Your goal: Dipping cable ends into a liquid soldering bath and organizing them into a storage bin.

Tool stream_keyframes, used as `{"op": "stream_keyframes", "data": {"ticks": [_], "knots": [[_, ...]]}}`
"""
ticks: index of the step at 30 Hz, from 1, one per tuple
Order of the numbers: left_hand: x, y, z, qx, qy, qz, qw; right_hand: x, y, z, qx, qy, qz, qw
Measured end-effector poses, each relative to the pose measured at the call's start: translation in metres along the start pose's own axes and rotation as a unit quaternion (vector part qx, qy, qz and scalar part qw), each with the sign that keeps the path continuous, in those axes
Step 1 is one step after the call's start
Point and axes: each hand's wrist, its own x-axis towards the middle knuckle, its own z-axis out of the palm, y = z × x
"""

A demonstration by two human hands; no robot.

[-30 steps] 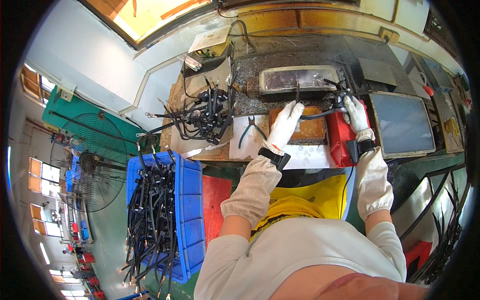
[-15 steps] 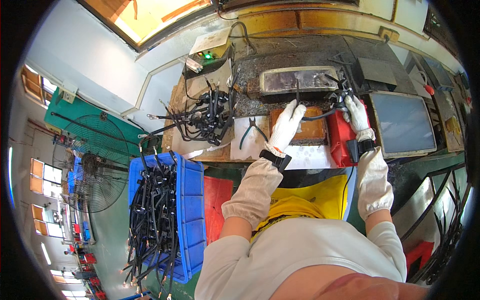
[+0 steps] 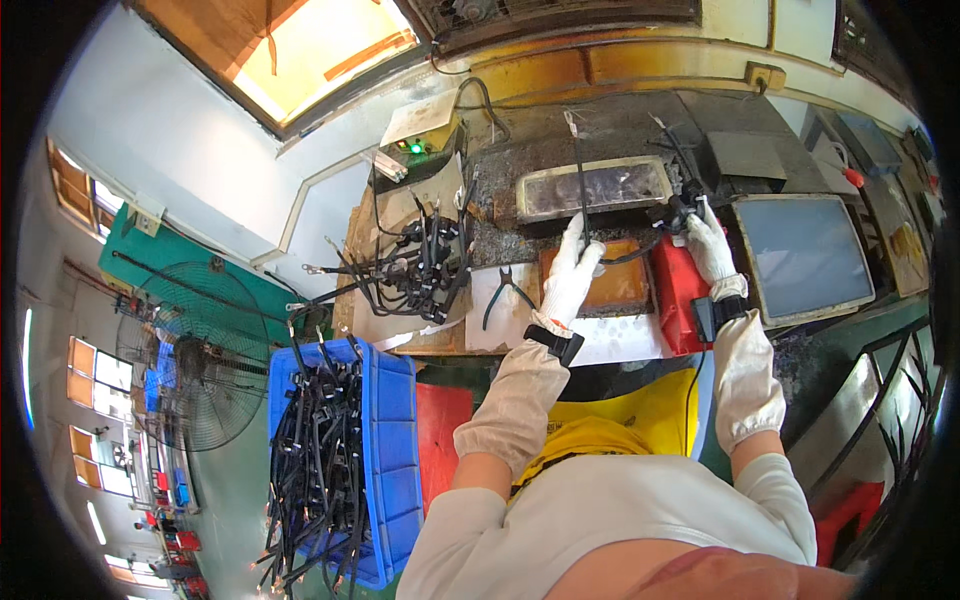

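Observation:
White gloves cover both my hands. My left hand (image 3: 572, 272) is closed around a black cable (image 3: 582, 185), which points away from me over the rectangular metal pot (image 3: 530, 200). The cable's silvery end lies past the pot's far rim. My right hand (image 3: 709, 248) grips a black connector (image 3: 682, 208) right of the pot, and another cable end sticks up and away from it. A length of cable runs between the two hands. Below them lie a brown tray (image 3: 622, 288) and a red block-shaped thing (image 3: 680, 300). Pliers (image 3: 507, 292) with dark handles rest left of my left hand.
A pile of black cables (image 3: 425, 260) covers the bench's left part. A blue crate (image 3: 395, 470) full of cables stands lower left. Behind the pile is a control box (image 3: 425, 125) with a green light. A framed grey panel (image 3: 805, 250) lies right; a fan (image 3: 190, 355) stands far left.
The left-hand cable's end was down at the pot's surface; now it is raised and shows beyond the far rim. The right-hand cable end has also swung up. The view has shifted slightly.

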Motion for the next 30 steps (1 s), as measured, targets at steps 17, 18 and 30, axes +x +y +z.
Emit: {"op": "stream_keyframes", "data": {"ticks": [17, 18, 30], "knots": [[0.015, -0.012, 0.003, 0.020, 0.018, 0.045, 0.999, 0.000, -0.003, -0.001, 0.079, -0.025, -0.001, 0.997], [0.015, -0.012, 0.003, 0.021, 0.016, 0.045, 0.999, 0.000, -0.004, -0.001, 0.079, -0.024, -0.002, 0.997], [0.022, -0.024, 0.000, 0.144, 0.052, 0.094, 0.984, 0.006, 0.007, -0.014, 0.124, -0.029, -0.013, 0.992]]}}
